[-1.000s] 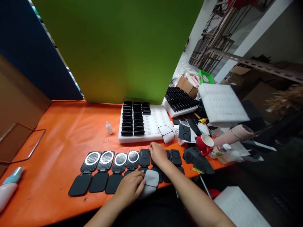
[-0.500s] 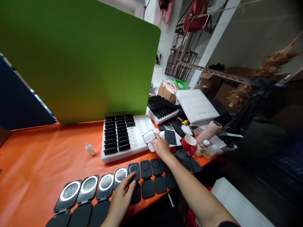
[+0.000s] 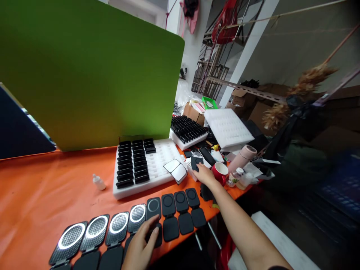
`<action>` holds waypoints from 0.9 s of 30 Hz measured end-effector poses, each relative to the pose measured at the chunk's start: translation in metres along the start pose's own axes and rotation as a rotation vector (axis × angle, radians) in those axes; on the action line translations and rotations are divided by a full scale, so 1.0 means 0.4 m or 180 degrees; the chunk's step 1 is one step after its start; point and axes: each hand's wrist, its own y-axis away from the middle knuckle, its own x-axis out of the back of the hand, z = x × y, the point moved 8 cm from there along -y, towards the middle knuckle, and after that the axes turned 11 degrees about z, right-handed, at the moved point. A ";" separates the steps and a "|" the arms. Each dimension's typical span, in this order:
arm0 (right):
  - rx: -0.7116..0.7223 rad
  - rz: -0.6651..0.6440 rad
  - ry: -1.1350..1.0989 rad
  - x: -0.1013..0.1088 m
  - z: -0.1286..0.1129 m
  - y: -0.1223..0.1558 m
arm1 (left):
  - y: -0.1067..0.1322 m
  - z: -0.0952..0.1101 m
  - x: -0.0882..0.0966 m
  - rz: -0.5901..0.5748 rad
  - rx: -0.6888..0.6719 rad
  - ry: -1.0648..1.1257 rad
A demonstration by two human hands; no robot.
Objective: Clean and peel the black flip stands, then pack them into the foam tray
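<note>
My left hand (image 3: 142, 242) rests over the row of hinged black pads, its thumb and fingers apart, partly covering one pad. Beside its fingertips lies a black pad with a thin ring (image 3: 153, 207). To its left, several checkered pads (image 3: 70, 237) bear bright white rings. My right hand (image 3: 204, 174) reaches across the table, its fingers closed at the lower edge of a dark sheet with ring outlines (image 3: 197, 162), on top of a pale stack. Just left of it, a sheet with two white rounded squares (image 3: 177, 171) lies at the corner of the white foam tray (image 3: 161, 161).
Black pieces (image 3: 140, 165) stand in rows in the foam tray. A small white dropper bottle (image 3: 99, 183) stands left of it. Near my right arm are a red mug (image 3: 220, 171), a pink flask (image 3: 243, 158) and small bottles (image 3: 234, 177). A green panel (image 3: 98, 75) rises behind.
My right hand has let go of the white-squared sheet and moved right to the dark sheet. The left hand stays over the pads. The view has shifted slightly.
</note>
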 end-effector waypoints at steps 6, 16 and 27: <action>0.0247 0.0488 -0.0300 0.095 -0.095 0.073 | 0.003 0.056 -0.014 -0.0157 0.0551 0.0674; 0.1969 -0.0275 -0.1940 0.025 -0.446 0.465 | -0.033 0.064 0.040 0.0252 0.0882 0.1664; 0.2210 -0.1568 -0.2168 -0.016 -0.483 0.457 | 0.056 0.148 0.116 -0.0158 -0.0379 -0.0414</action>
